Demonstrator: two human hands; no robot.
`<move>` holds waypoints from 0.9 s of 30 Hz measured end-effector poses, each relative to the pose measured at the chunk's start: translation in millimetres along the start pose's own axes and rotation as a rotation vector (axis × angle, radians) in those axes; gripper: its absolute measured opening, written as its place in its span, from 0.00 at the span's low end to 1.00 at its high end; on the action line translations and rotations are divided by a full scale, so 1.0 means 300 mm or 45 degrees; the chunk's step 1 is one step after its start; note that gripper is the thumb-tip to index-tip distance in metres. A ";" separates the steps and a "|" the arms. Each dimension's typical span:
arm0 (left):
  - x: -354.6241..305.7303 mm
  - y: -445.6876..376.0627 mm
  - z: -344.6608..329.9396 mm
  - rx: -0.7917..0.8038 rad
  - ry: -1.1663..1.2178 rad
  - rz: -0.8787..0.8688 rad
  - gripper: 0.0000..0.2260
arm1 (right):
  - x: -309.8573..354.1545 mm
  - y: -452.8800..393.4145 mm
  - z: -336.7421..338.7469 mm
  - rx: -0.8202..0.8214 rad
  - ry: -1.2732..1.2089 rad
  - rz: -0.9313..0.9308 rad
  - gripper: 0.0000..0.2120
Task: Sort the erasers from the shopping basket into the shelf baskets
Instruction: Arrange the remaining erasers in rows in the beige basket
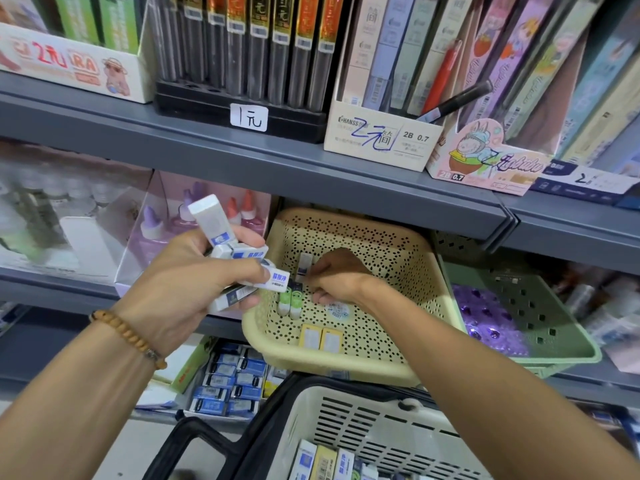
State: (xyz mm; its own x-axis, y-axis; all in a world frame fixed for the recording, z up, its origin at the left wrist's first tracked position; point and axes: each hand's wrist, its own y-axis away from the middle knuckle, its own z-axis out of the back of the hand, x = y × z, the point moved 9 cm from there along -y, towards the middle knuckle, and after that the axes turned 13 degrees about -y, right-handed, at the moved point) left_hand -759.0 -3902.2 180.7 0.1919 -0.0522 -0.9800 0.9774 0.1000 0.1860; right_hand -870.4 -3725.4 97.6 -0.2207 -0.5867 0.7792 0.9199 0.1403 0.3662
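Stationery shelves fill the background, with a cream perforated shelf basket tilted forward on the middle shelf and a green shelf basket beside it to the right. Fingertips of the right hand are curled down onto a white-and-blue eraser near the cream basket's back wall, seemingly pinching its lower end, though the knuckles hide the contact; the wrist reaches in over the basket's right side. To place it well, I judge the eraser should be laid flat, square to the back wall, clear of the two green erasers at the left wall and the two yellow erasers by the front rim. Curled fingers and thumb of the left hand clutch a bundle of white erasers just left of the basket's rim, above the shopping basket, where more erasers lie
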 end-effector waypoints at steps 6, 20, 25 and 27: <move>0.008 -0.005 0.010 0.003 -0.006 -0.003 0.13 | 0.021 -0.069 0.009 -0.035 0.106 0.043 0.07; 0.002 0.002 0.004 0.007 -0.021 -0.004 0.13 | 0.002 0.084 0.000 0.228 0.410 0.027 0.11; 0.000 0.017 -0.009 0.007 -0.026 0.006 0.13 | -0.043 0.224 -0.044 0.465 0.415 0.003 0.12; 0.001 0.024 -0.013 0.007 -0.029 0.009 0.13 | -0.044 0.234 -0.052 0.487 0.528 0.019 0.19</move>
State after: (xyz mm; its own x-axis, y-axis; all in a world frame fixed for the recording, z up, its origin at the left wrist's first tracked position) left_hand -752.2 -3897.7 181.5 0.2009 -0.0738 -0.9768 0.9764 0.0954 0.1936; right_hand -797.8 -3720.2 105.0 0.0086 -0.8358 0.5490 0.7217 0.3852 0.5751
